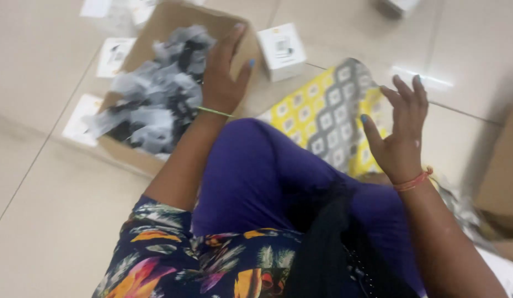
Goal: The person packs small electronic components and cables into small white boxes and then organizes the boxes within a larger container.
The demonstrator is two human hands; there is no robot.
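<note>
My left hand covered part of the cardboard box rim; its far-left corner ran off frame. Grey bagged items inside were too blurred to identify. Brown carton at right was cut off.

Large glossy beige floor tiles with thin dark grout lines fill the room, and an overhead light leaves a bright glare patch toward the upper right. A yellow, grey and white patterned mat lies across the tiles. Small white cartons sit scattered on the floor near the top edge.
</note>
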